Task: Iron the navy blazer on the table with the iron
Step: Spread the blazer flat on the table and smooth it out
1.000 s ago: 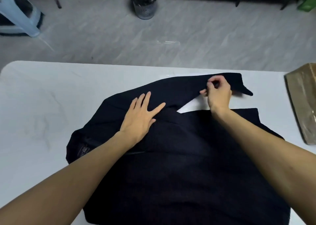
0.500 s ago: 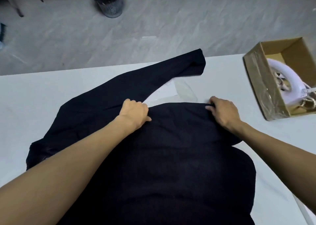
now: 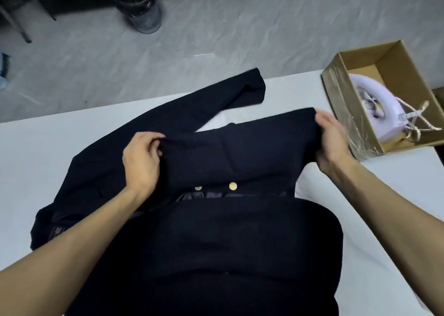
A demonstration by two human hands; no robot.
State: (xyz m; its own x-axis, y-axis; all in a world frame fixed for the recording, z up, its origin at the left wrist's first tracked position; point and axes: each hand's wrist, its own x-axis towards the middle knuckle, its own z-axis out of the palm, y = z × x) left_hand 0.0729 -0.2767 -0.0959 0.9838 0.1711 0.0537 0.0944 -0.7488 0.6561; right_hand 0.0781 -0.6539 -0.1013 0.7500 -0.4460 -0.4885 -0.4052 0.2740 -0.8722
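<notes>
Raised since half a second ago: far edge of navy blazer (image 3: 216,243), gold buttons (image 3: 233,186) exposed.
Left hand (image 3: 141,157) and right hand (image 3: 332,143) each grip that edge, cloth taut between; rest lies on table (image 3: 48,152) under forearms. Soft, limp, matte weave, probably mid-weight: hold by hems. Iron (image 3: 379,104), glossy plastic, in cardboard box (image 3: 348,116) just beyond right hand.

Grey marbled floor (image 3: 228,35) with a mesh wastebasket (image 3: 139,6) near dark baseboard (image 3: 79,0).
</notes>
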